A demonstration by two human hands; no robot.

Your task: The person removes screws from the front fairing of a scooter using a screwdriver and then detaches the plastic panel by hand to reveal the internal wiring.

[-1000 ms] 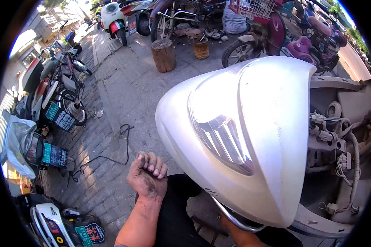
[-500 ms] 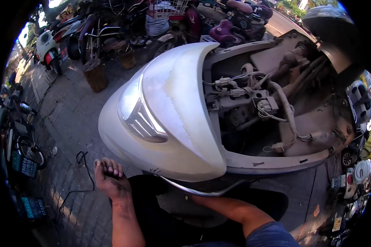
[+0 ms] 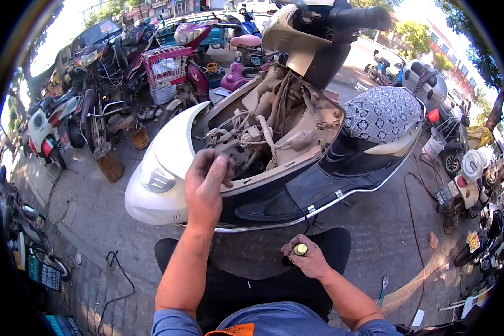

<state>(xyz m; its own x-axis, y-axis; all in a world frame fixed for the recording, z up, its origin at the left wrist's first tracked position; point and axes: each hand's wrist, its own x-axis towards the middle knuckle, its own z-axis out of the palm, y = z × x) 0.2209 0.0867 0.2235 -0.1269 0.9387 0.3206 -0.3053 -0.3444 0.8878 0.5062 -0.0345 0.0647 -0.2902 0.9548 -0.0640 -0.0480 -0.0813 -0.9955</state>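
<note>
A scooter stands before me with its white front cowl (image 3: 154,143) and headlight (image 3: 157,176), its inner cavity (image 3: 280,134) showing connectors and wire bundles. My left hand (image 3: 207,190) is raised at the near edge of that cavity, fingers curled toward the wiring; whether it holds anything is hidden. My right hand (image 3: 311,260), lower down between my dark-trousered legs, grips a yellow cylindrical tool handle (image 3: 300,249) seen end-on.
Parked two-wheelers (image 3: 89,112) crowd the back and both sides, with a wooden stump (image 3: 109,165) and a rusty tin (image 3: 139,139) among them. The patterned seat (image 3: 381,115) is at right. A wrench (image 3: 384,288), red hoses (image 3: 414,224) and a black cable (image 3: 123,280) lie on the paving.
My view has shifted to take in the whole scooter. My left hand has risen to the cavity's edge. My right hand has come out from beneath the cowl, now showing the yellow handle.
</note>
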